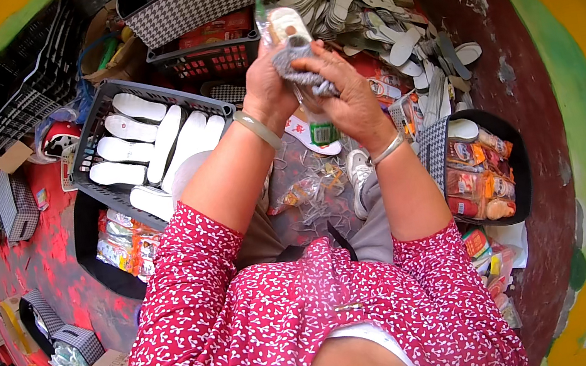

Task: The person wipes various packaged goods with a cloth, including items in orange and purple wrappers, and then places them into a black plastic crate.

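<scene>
Both hands are raised in front of me around a clear plastic packet (320,111) with a green label at its lower end. A cream-white piece with a brown spot (287,24) shows at its top. My left hand (266,84) is closed on the packet's left side. My right hand (349,94) has its fingers bent over a grey knitted bundle (299,64), which lies against the packet. Whether the bundle is inside or outside the plastic, I cannot tell. Below them, a white insole with red marks (312,135) lies on the floor.
A grey crate (223,106) of white insoles stands at left. Loose insoles (343,1) pile up at far right. Black-and-white patterned boxes hold packaged goods, one box (435,150) at right. Plastic scraps (313,187) litter the floor between my feet. A patterned bin (206,1) stands on a dark basket (209,60).
</scene>
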`<state>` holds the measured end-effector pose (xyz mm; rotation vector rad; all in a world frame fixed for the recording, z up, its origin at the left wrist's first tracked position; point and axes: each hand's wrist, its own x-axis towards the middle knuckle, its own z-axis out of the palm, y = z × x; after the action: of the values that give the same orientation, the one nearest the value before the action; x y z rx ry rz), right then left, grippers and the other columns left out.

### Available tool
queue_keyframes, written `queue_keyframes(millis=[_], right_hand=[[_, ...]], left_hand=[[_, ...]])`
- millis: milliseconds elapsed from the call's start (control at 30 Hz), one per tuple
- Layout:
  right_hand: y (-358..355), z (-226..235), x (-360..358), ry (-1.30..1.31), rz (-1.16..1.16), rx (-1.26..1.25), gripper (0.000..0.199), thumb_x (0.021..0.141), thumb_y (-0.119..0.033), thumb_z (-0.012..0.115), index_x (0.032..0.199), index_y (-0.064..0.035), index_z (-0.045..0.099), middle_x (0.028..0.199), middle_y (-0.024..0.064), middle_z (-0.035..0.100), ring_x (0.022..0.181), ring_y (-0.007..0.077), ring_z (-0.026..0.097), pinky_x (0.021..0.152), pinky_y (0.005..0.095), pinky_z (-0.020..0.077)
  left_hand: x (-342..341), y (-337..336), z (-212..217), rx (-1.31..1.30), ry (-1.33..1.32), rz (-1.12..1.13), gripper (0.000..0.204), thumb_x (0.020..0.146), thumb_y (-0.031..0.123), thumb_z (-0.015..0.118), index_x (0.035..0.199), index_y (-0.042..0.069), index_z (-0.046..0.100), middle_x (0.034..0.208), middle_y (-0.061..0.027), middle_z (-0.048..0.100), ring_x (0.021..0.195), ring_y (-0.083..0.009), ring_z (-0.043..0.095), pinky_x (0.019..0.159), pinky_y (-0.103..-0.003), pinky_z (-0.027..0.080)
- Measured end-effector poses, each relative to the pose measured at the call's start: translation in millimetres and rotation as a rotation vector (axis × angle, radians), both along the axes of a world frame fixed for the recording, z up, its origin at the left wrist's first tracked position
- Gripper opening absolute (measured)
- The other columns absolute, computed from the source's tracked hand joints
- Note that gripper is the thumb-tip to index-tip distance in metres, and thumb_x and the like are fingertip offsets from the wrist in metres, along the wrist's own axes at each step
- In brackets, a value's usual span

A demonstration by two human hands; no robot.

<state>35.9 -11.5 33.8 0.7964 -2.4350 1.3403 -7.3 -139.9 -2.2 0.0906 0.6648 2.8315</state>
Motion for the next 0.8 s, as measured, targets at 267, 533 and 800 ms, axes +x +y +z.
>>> queue_keyframes(millis=[267,533,800], right_hand=[[-16,1,36,0.121,0.068,0.327,0.043,0.069,0.003,0.055,0.105,-0.0177,0.063,0.118,0.0048,0.059,0.130,0.0272,0.035,0.102,0.0554,0.0200],[23,-33,19,-0.675,-0.099,-0.475,0.025,0.086,-0.012,0.056,0.110,-0.0085,0.060,0.109,0.0079,0.062,0.100,0.0243,0.060,0.082,0.0281,0.0466],[50,-7,2,-0.985,0.276,-1.464,0.062,0.092,-0.043,0.042,0.131,0.0045,0.033,0.132,0.0218,0.043,0.121,0.0366,0.041,0.102,0.0497,0.0326]], left_hand=[[-22,-35,0,0.029,-0.161,0.166,0.031,0.097,0.025,0.024,0.126,0.014,0.029,0.127,-0.0256,0.044,0.107,-0.0467,0.048,0.086,-0.059,0.044],[-26,-60,27,0.213,0.045,0.242,0.041,0.095,0.023,0.027,0.134,0.009,0.024,0.129,-0.0253,0.043,0.112,-0.0470,0.046,0.092,-0.058,0.040],[-8,-46,49,0.035,0.315,0.209,0.055,0.082,0.011,0.052,0.132,0.002,0.033,0.127,-0.0171,0.047,0.114,-0.0352,0.048,0.094,-0.050,0.044]])
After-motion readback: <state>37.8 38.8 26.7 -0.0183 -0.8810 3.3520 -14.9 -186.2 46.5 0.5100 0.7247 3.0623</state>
